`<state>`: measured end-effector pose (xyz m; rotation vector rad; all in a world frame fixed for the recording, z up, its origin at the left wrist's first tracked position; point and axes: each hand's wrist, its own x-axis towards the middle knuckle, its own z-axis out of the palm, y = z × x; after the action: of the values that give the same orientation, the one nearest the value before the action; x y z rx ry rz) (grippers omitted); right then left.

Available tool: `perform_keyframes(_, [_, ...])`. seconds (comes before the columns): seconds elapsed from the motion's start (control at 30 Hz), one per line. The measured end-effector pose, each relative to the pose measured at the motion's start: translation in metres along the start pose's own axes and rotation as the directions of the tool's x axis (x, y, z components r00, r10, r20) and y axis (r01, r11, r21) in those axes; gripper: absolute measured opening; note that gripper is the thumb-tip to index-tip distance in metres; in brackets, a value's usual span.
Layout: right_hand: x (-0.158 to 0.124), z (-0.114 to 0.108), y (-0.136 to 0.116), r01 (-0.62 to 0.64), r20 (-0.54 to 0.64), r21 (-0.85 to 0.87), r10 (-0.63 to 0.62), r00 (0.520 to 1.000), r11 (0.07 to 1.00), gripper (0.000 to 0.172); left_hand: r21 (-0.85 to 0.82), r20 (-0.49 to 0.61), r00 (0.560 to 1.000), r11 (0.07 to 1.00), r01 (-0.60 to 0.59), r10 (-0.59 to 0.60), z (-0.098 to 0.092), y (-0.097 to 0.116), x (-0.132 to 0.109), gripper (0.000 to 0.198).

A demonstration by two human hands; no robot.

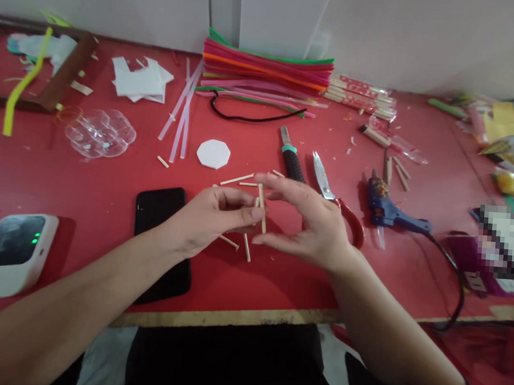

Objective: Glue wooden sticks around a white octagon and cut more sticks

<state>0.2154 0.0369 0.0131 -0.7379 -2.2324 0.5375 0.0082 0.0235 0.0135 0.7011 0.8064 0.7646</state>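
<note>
Over the middle of the red table, my left hand (222,213) pinches short wooden sticks (262,207) between thumb and fingers. One stands nearly upright; another piece shows just behind it. My right hand (314,223) is open around them, thumb below and fingers above, close to the stick's two ends. Whether it touches them I cannot tell. Several loose sticks (237,179) lie on the table around and beneath my hands. Behind them rests a white octagonal piece (214,154). The far fingers of my left hand are partly hidden.
A black phone (162,203) lies under my left forearm, with a white device (17,252) farther left. Right of my hands are a black-handled tool (292,160), red-handled scissors (328,180) and a blue glue gun (388,204) with its cord. Pipe cleaners (265,70) are piled along the back.
</note>
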Motion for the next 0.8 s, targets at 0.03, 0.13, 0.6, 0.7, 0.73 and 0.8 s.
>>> perform_keyframes(0.03, [-0.0002, -0.0004, 0.0001, 0.020, 0.000, -0.010, -0.020, 1.000, 1.000, 0.084, 0.014, 0.013, 1.000, 1.000, 0.005, -0.005, -0.0004, -0.0002, 0.0000, 0.009])
perform_keyframes(0.13, [-0.0010, 0.0011, -0.0007, 0.034, -0.060, -0.061, -0.037, 0.998, 0.998, 0.078, 0.042, 0.034, 0.999, 0.999, 0.025, -0.026, -0.0021, -0.0007, 0.0000, 0.011])
perform_keyframes(0.6, [-0.0016, 0.0040, 0.0015, 0.047, -0.086, -0.146, -0.060, 0.994, 0.988, 0.066, 0.203, -0.045, 0.995, 0.974, 0.100, -0.093, -0.0009, 0.0070, -0.0031, 0.021])
perform_keyframes(0.7, [-0.0003, 0.0037, 0.0020, 0.061, -0.081, -0.140, -0.073, 0.994, 0.988, 0.063, 0.230, -0.038, 0.998, 0.971, 0.060, -0.053, -0.0019, 0.0072, -0.0029, 0.018])
perform_keyframes(0.73, [0.0002, 0.0037, 0.0023, 0.067, -0.078, -0.137, -0.078, 0.994, 0.988, 0.062, 0.231, -0.036, 0.999, 0.972, 0.044, -0.036, -0.0022, 0.0065, -0.0026, 0.017])
perform_keyframes(0.8, [0.0011, 0.0038, 0.0028, 0.074, -0.075, -0.132, -0.085, 0.994, 0.988, 0.061, 0.216, -0.046, 0.999, 0.976, 0.028, -0.018, -0.0025, 0.0042, -0.0019, 0.018])
